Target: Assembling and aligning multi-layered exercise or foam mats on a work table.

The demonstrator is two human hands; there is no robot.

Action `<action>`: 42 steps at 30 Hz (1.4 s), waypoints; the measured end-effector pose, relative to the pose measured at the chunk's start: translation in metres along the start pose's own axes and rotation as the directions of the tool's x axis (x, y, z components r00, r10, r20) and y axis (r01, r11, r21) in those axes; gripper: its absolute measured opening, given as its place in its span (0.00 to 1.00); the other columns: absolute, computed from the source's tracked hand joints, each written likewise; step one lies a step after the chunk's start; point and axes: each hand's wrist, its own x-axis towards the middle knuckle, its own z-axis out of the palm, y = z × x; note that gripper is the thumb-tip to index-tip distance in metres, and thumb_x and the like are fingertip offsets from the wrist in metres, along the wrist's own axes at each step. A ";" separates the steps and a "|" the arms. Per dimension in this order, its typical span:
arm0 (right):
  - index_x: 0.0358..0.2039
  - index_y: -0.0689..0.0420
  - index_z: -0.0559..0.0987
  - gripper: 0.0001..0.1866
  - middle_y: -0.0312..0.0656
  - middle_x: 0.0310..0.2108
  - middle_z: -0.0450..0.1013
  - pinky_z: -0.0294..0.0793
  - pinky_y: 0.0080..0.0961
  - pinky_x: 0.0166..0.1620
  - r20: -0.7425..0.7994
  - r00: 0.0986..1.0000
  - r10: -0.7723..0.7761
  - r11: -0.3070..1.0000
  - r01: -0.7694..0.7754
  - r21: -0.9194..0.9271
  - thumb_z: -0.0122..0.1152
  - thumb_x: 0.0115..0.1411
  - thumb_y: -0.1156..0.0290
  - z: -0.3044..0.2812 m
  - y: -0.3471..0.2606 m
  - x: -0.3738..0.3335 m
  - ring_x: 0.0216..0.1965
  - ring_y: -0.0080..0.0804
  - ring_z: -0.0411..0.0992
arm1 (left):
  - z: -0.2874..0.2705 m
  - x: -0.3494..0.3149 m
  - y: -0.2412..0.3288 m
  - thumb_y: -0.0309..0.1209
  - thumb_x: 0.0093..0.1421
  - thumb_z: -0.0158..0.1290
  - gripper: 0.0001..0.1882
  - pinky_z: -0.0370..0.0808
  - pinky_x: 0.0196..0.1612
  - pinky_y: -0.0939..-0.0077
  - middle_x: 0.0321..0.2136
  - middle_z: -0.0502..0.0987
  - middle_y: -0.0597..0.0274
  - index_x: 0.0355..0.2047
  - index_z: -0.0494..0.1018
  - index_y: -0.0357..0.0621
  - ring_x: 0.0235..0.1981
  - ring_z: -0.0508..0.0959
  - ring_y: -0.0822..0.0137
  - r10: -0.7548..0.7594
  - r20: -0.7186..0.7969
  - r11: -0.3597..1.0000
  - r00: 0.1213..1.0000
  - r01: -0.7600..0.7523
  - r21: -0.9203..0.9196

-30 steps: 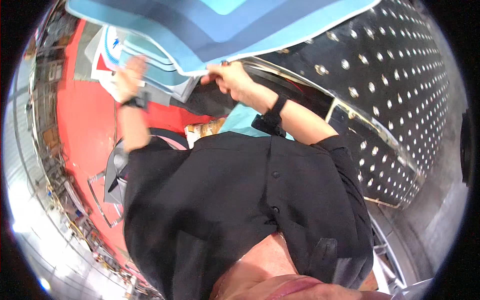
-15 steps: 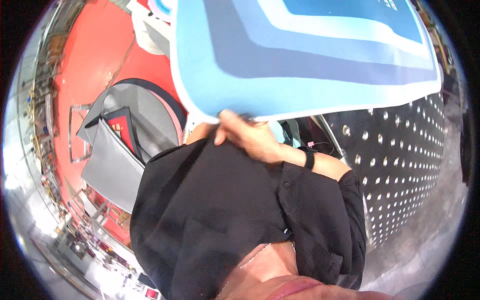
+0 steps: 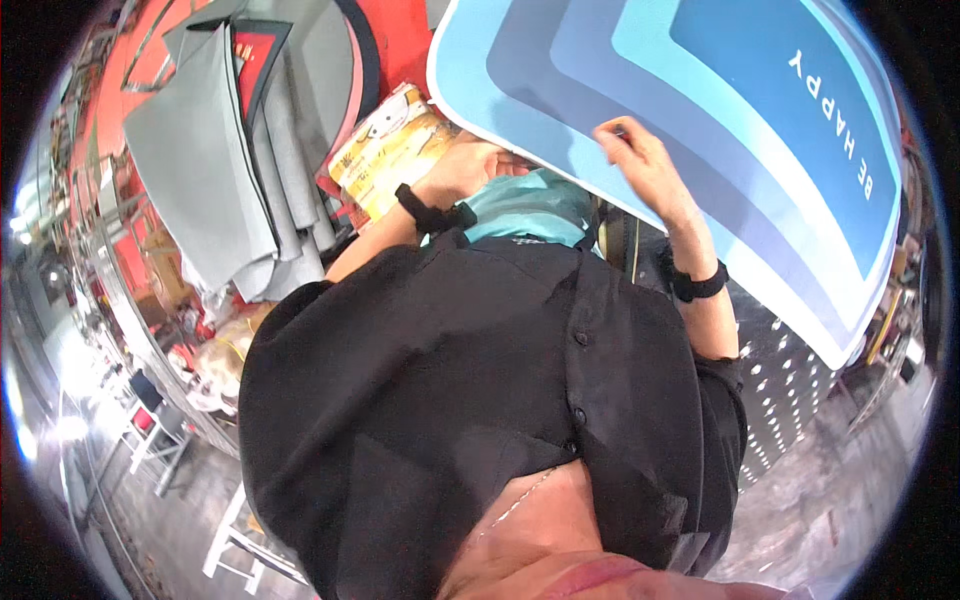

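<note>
A large blue mat (image 3: 560, 120) with rounded corners, nested bands in several blues and a pale border spreads across the upper right. At its near left edge is my left hand (image 3: 475, 170), with its fingers curled in; whether they grip the edge or something else is hidden. Over the mat's near part hovers my right hand (image 3: 645, 170), closed, with a small dark thing at its fingertips that I cannot make out. Each wrist wears a black band. Teal cloth (image 3: 540, 210) shows below my hands, in front of my black shirt.
Grey folded sheets (image 3: 200, 150) with a dark-edged red piece lie at the left on a red surface. A yellow printed bag (image 3: 390, 145) sits beside my left forearm. Under the mat's right part is a black table (image 3: 775, 400) with rows of metal studs. A white metal frame (image 3: 235, 535) stands lower left.
The mat has turned and now lies lower and further right. My right hand has left its corner and moved right over it. My left hand, mostly hidden before, now shows at its edge.
</note>
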 end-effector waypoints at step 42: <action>0.25 0.62 0.73 0.26 0.51 0.20 0.70 0.65 0.38 0.29 0.008 0.978 -0.206 0.973 0.206 -0.101 0.38 0.61 0.51 0.055 0.006 0.042 0.25 0.49 0.69 | 0.035 0.001 -0.018 0.26 0.56 0.49 0.09 0.73 0.36 0.80 0.31 0.75 0.61 0.37 0.70 0.37 0.32 0.74 0.73 -0.045 -0.413 0.968 0.910 -0.062 -0.242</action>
